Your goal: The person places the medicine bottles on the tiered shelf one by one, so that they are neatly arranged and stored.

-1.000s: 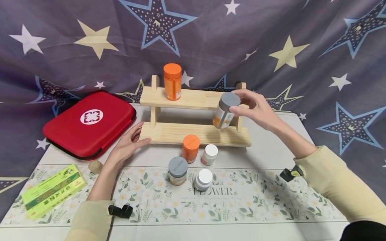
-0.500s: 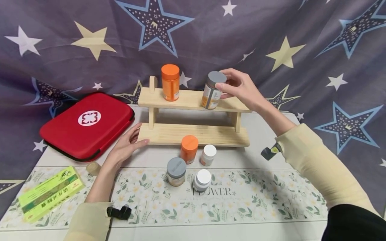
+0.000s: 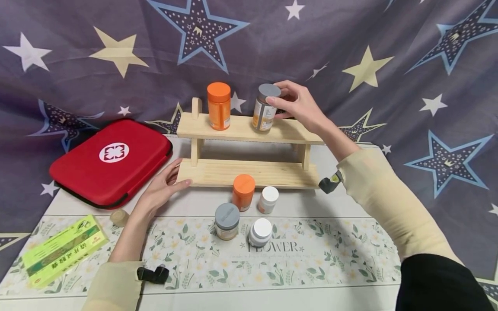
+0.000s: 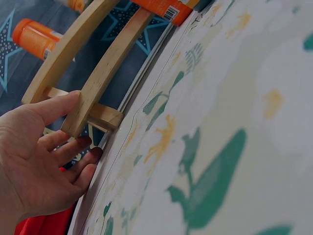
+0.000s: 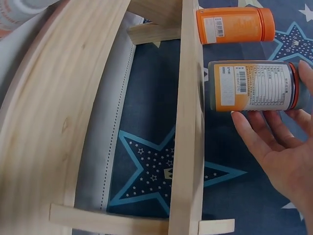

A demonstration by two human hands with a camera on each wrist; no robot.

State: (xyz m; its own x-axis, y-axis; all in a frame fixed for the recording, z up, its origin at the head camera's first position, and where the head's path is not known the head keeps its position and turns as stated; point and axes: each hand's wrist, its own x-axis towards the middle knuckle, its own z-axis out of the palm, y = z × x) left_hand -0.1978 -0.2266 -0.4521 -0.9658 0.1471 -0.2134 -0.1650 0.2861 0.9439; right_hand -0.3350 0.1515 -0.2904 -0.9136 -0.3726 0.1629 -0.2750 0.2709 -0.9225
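My right hand grips a pill bottle with a grey lid near its top. The bottle is upright over the upper board of a two-tier wooden shelf; the right wrist view shows a thin gap between its base and the board. To its left an orange pill bottle stands on that board. My left hand holds the left end of the lower board, its thumb on top and fingers beneath, as the left wrist view shows.
Before the shelf stand an orange-lidded bottle, two white bottles and a grey-lidded jar. A red first-aid case lies left, near a green box and a small tan object. A star-patterned cloth hangs behind.
My right hand has raised the grey-lidded pill bottle from in front of the shelf's right side, up and leftward over the upper board. My left hand has stayed on the shelf.
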